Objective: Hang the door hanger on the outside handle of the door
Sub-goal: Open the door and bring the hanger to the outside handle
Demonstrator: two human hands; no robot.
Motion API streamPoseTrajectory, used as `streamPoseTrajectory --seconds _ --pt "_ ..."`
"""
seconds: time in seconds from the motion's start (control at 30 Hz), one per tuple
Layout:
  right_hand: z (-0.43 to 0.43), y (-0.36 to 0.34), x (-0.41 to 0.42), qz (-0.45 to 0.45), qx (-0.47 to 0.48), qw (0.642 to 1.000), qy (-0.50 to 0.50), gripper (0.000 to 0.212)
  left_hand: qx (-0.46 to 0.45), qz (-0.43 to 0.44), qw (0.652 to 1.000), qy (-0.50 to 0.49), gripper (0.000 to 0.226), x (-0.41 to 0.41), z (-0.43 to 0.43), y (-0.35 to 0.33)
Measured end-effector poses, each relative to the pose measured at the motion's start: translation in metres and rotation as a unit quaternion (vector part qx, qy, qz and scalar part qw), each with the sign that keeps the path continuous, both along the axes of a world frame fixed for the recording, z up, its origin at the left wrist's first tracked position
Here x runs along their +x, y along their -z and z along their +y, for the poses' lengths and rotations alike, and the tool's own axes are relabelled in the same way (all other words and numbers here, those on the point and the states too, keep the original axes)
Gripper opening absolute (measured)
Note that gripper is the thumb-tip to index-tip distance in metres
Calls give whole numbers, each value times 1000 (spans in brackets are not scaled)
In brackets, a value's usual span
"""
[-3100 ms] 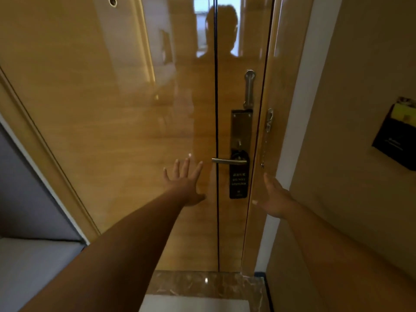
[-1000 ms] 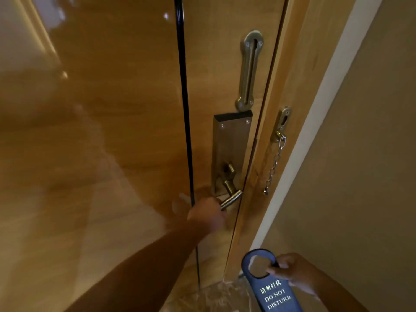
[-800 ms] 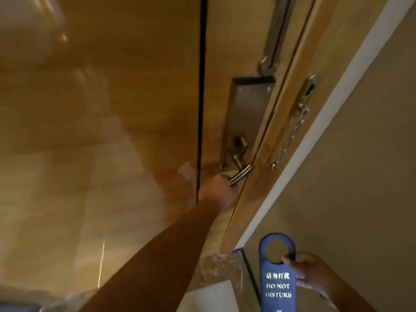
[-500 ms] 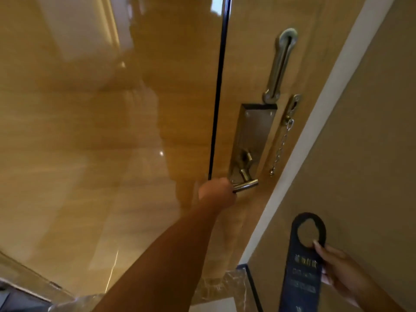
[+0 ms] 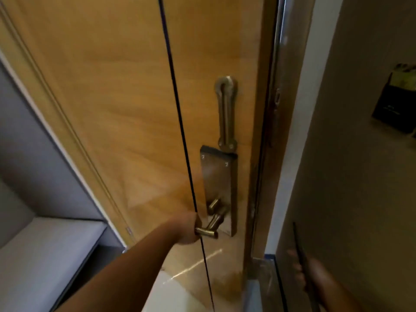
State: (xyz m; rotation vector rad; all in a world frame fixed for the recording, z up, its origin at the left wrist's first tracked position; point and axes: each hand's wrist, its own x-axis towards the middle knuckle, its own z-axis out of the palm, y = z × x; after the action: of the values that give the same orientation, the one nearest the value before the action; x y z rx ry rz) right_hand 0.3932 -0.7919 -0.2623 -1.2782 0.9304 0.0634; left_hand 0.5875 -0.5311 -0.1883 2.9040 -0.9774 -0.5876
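Note:
The wooden door (image 5: 126, 113) fills the middle of the view, swung slightly inward so its metal-lined edge (image 5: 273, 122) shows. My left hand (image 5: 186, 228) is closed around the brass inside lever handle (image 5: 208, 229), which sits at the foot of a steel lock plate (image 5: 219, 185). At lower right my right hand (image 5: 313, 275) holds the dark door hanger (image 5: 300, 248), seen edge-on as a thin dark strip. The outside handle is hidden behind the door.
A brass chain-guard slide (image 5: 226, 113) is fixed above the lock plate. The white door frame (image 5: 292, 154) and a beige wall (image 5: 360, 176) stand to the right, with a dark card holder (image 5: 396, 109) on the wall. A grey bench (image 5: 45, 255) is at lower left.
The door has swung inward with my left hand on the handle, and its edge now shows. My right hand has turned the hanger edge-on and stays low at the right.

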Motion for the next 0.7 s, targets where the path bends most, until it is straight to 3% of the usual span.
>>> streamPoseTrajectory --seconds 0.17,0.23,0.3,0.4,0.53,0.6,0.7 --pt "73 -26 23 -45 102 994 -8 33 181 -49 982 31 12 -68 113 -40" --pt "112 -34 40 -54 93 993 -44 36 214 -76 974 19 19 -86 150 -52" --pt "168 -43 57 -58 79 989 -107 38 198 -70 976 -63 26 -108 197 -58" --pt "250 -56 76 -70 56 973 -215 40 38 -61 963 -258 28 -135 258 -59" --pt "344 -68 85 -84 -27 941 -326 39 -38 -130 916 -376 46 -171 341 -53" --pt "381 -69 85 -86 -51 933 -346 37 -160 -108 864 -466 40 -185 386 -46" --pt "431 -68 78 -77 -107 915 -381 32 -383 -58 746 -542 28 -208 440 -55"
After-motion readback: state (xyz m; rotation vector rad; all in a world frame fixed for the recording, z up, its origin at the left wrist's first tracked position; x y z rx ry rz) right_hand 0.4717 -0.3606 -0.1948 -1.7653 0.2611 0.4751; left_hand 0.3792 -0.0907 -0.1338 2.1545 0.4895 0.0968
